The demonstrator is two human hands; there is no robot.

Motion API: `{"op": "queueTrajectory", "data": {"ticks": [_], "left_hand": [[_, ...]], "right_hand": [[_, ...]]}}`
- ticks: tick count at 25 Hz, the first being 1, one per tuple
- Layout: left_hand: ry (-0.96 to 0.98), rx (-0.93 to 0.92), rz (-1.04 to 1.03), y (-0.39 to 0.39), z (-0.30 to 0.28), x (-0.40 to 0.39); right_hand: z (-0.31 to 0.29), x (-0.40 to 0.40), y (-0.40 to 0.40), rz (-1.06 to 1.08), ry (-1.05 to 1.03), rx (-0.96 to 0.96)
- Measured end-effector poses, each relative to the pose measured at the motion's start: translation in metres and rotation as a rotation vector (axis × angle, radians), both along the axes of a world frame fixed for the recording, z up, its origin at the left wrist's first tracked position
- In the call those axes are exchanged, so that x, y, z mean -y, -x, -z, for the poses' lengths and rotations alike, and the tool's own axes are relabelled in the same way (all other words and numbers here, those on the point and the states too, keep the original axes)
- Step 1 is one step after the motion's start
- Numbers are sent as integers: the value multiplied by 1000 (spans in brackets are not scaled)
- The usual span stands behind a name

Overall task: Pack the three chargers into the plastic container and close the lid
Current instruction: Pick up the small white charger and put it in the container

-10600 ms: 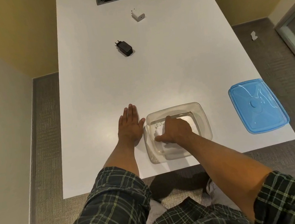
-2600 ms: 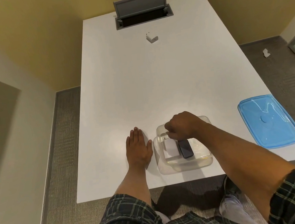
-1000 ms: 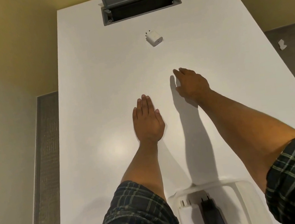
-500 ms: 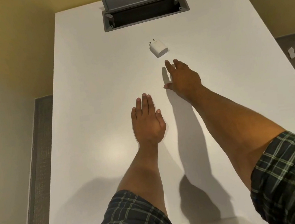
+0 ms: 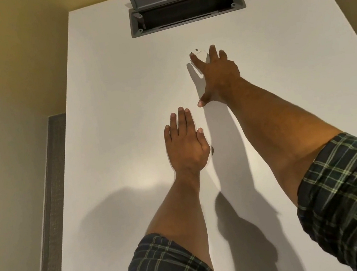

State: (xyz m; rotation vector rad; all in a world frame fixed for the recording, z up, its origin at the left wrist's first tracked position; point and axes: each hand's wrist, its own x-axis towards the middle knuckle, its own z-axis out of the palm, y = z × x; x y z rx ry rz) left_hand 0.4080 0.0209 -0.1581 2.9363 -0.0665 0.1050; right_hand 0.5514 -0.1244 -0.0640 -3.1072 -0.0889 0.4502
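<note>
One white charger [image 5: 199,54] lies far out on the white table [image 5: 113,103], near the open cable hatch [image 5: 184,10]; the right hand [image 5: 217,76] reaches over it, fingers spread, nothing gripped; the left hand [image 5: 186,148] rests flat, palm down, empty.

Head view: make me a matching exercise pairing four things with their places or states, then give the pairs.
1. left hand
2. right hand
3. white charger
4. grey cable hatch

A. lid raised, at the table's far end
B. flat, palm down on the table
C. partly hidden under fingertips
D. stretched forward, fingers spread

Pairs: 1-B, 2-D, 3-C, 4-A
</note>
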Motion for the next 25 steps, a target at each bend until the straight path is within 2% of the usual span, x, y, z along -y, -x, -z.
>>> {"op": "queueTrajectory", "data": {"ticks": [4, 16, 25], "left_hand": [[-19, -12, -2, -1, 1, 1], [-21, -18, 1, -2, -2, 1], [-48, -52, 12, 2, -7, -1]], "right_hand": [[-5, -2, -6, -29, 4, -25], [-11, 0, 26, 48, -175, -8], [9, -9, 105, 147, -252, 141]]}}
